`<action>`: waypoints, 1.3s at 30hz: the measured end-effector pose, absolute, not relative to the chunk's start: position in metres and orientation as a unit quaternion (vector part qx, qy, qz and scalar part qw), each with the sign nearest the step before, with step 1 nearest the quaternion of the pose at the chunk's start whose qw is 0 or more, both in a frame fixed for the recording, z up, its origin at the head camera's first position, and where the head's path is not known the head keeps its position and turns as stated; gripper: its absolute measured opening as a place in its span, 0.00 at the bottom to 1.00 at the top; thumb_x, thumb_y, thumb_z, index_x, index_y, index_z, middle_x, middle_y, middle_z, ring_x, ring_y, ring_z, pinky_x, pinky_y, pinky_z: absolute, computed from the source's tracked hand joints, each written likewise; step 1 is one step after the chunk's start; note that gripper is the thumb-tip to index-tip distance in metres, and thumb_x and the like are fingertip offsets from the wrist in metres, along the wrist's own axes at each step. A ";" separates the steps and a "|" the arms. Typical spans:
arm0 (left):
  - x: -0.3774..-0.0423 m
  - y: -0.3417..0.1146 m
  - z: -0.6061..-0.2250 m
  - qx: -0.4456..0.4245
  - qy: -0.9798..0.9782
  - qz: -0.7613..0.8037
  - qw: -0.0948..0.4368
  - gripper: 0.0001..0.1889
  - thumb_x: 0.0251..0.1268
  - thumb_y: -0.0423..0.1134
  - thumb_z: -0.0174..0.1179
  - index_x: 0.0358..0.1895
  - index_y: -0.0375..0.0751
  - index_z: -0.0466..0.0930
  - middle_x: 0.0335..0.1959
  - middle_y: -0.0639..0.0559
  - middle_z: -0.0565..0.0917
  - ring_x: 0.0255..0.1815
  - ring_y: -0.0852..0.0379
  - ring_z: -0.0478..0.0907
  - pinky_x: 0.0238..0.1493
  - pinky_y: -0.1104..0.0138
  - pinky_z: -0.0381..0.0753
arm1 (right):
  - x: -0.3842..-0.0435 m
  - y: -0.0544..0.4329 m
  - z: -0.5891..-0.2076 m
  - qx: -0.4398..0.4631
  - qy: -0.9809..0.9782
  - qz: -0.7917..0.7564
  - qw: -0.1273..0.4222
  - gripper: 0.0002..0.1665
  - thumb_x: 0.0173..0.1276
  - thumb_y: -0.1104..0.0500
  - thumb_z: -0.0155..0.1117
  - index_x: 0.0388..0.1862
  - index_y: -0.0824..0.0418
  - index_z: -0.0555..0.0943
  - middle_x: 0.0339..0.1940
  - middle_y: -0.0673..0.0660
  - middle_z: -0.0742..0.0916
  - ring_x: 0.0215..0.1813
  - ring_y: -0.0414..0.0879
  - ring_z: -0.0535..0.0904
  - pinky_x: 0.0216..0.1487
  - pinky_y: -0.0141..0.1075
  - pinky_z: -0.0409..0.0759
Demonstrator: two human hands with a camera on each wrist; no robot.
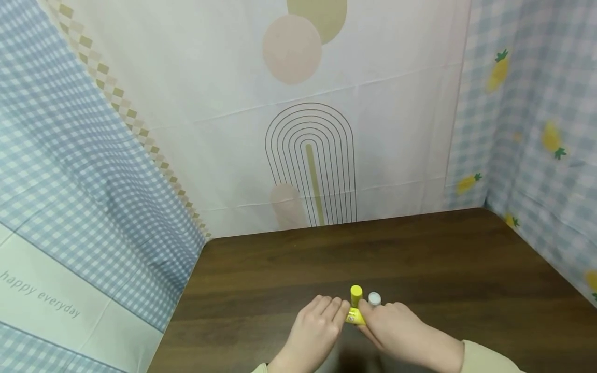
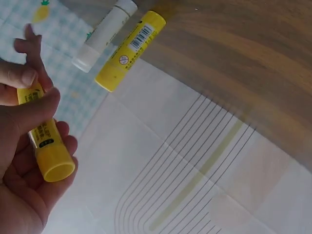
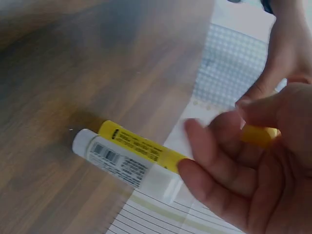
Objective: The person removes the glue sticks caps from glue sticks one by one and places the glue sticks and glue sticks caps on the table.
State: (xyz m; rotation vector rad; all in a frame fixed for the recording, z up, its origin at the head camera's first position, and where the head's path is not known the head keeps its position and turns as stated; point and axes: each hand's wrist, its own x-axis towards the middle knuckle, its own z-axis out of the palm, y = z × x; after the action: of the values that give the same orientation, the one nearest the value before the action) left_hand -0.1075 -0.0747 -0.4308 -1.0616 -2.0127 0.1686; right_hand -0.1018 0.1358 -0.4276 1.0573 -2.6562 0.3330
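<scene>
Both hands meet over the near part of the table around one yellow glue stick, which lies sideways between them. My left hand grips its body, with the thumb across the label in the left wrist view and the yellow end sticking out past the fingers. At the stick's other end my right hand pinches it between thumb and fingers; in the right wrist view those fingers are partly blurred and hide most of it. Just beyond stand a second yellow glue stick and a white glue stick, upright side by side.
The dark wooden table reaches back to a white printed cloth. Blue checked curtains hang along its left side, and checked cloth with pineapples hangs on the right.
</scene>
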 end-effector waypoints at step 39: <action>-0.109 -0.067 -0.397 -0.370 -0.905 -0.072 0.196 0.15 0.50 0.42 0.79 0.41 0.47 0.89 0.33 0.61 0.88 0.31 0.68 0.81 0.33 0.76 0.79 | -0.104 0.132 -0.419 0.376 -0.868 -0.018 0.324 0.27 0.48 0.56 0.83 0.35 0.62 0.73 0.26 0.50 0.77 0.25 0.44 0.77 0.29 0.37 0.78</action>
State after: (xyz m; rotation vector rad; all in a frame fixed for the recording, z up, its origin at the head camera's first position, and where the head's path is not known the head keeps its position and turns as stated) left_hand -0.1087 -0.0669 -0.3973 -1.0371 -2.5355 -0.2007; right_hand -0.1040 0.1322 -0.4188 0.9860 -2.2778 -0.0478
